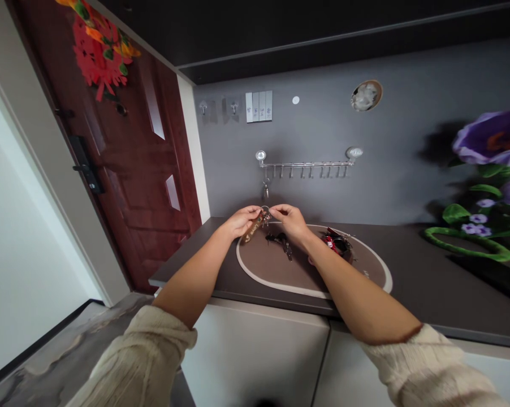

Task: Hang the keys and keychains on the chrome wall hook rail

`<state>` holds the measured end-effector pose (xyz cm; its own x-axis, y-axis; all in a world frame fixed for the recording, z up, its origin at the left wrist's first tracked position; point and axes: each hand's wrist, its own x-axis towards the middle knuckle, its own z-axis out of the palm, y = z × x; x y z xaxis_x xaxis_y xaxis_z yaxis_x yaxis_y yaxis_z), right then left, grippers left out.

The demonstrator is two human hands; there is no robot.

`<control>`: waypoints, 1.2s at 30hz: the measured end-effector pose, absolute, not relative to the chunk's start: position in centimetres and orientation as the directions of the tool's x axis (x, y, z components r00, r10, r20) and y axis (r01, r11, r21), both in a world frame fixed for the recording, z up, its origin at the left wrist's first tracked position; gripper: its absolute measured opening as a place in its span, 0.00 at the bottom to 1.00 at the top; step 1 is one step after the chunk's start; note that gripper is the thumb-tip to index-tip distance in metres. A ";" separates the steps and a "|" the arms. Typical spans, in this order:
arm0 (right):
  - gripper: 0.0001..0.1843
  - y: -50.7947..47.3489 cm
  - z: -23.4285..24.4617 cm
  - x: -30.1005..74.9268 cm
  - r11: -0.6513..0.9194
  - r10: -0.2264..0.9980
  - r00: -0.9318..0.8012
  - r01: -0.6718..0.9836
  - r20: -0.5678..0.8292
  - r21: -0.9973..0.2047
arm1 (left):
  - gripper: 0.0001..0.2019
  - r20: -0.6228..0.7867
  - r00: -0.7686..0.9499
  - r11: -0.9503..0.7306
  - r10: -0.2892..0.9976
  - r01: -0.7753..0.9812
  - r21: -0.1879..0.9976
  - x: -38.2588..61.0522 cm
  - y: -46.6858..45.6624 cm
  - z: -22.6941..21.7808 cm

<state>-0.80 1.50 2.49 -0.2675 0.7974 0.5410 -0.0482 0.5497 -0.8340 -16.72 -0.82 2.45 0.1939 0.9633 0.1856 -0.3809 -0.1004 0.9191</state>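
Observation:
Both my hands meet over the left part of an oval brown mat [276, 274] and pinch one key ring [265, 208]. My left hand [243, 220] grips its left side; a brown strap [250, 230] with pale lettering hangs beneath those fingers. The fingers of my right hand [292, 220] close on the ring's right side. Small keys dangle from it between the hands. Just above, a key [266, 190] hangs from the leftmost hook of a metal hook rail [306, 165]. On the mat lie dark keys [282, 244] and a red-and-black bunch [338, 244], partly behind my right forearm.
The mat lies on a dark counter [411, 282] above white cabinet doors [255, 345]. Purple artificial flowers [490, 141] stand at the right. Clear wall hooks [233, 107] are on the grey wall. A dark shelf [323, 34] overhangs, and a red-brown door [140, 169] is at the left.

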 end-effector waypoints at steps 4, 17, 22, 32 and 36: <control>0.12 1.6 2.4 -0.7 0.529 0.795 -0.314 -0.058 0.519 -0.846 | 0.04 0.180 0.211 -0.093 0.961 -0.366 0.926 -16.5 -0.8 2.3; 0.12 2.0 2.4 -0.3 0.534 0.813 -0.301 0.041 0.499 -0.845 | 0.11 0.249 0.213 -0.233 0.945 -0.099 0.967 -16.7 -1.4 2.9; 0.14 1.4 3.3 0.0 0.518 0.823 -0.305 0.063 0.478 -0.853 | 0.13 0.384 0.126 -0.397 0.915 0.107 0.912 -16.2 -1.9 3.2; 0.20 2.0 2.4 -0.3 0.395 0.847 -0.324 -0.147 0.421 -0.907 | 0.13 0.452 -0.028 -0.452 0.892 -0.041 0.891 -15.1 -1.4 3.1; 0.20 2.2 2.2 -0.5 0.402 0.846 -0.305 -0.173 0.437 -0.899 | 0.13 0.467 -0.080 -0.474 0.880 -0.099 0.875 -14.9 -1.3 2.9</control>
<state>-0.45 2.22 2.22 -0.3046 0.8463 0.4369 -0.1728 0.4020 -0.8992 -14.87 -1.32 2.90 -0.0801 0.8804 0.4674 -0.0993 -0.4736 0.8751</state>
